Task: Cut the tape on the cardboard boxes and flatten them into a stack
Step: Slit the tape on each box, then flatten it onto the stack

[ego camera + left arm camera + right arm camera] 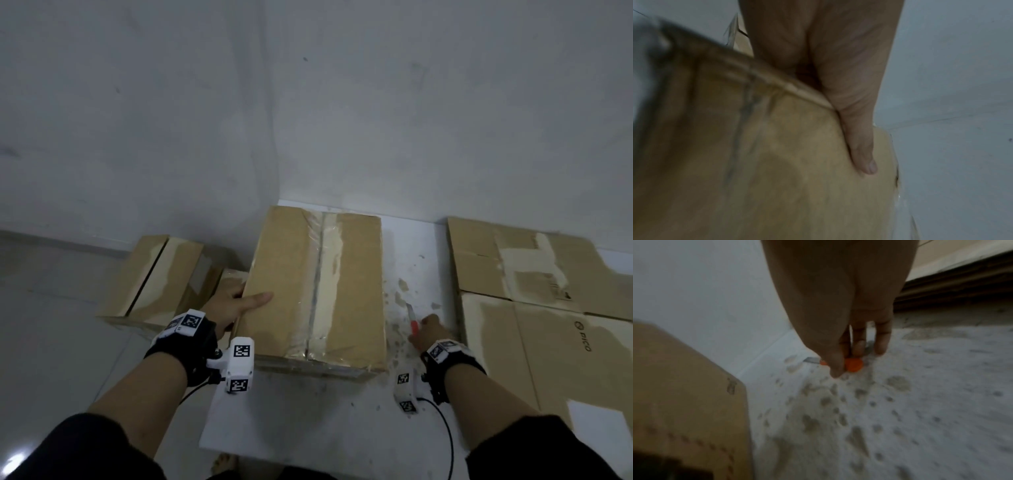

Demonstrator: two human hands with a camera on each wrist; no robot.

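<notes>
Meanwhile, the left hand (236,303) is gripping the matte cardboard box's (315,291) edge, thumb flat on top; the right hand's (432,330) fingers are pinching the slim orange knife (413,322).

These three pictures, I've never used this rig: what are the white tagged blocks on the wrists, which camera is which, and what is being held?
No machine here: a person's two hands. The white tagged blocks sit on the wrist straps; the wrist views come from there. The wide picture is from a head camera looking down. The left hand grips the left edge of the taped cardboard box, thumb on top; the left wrist view shows that thumb. The right hand pinches an orange-handled cutter down at the stained white board. Flattened cardboard lies to the right, more boxes left.
</notes>
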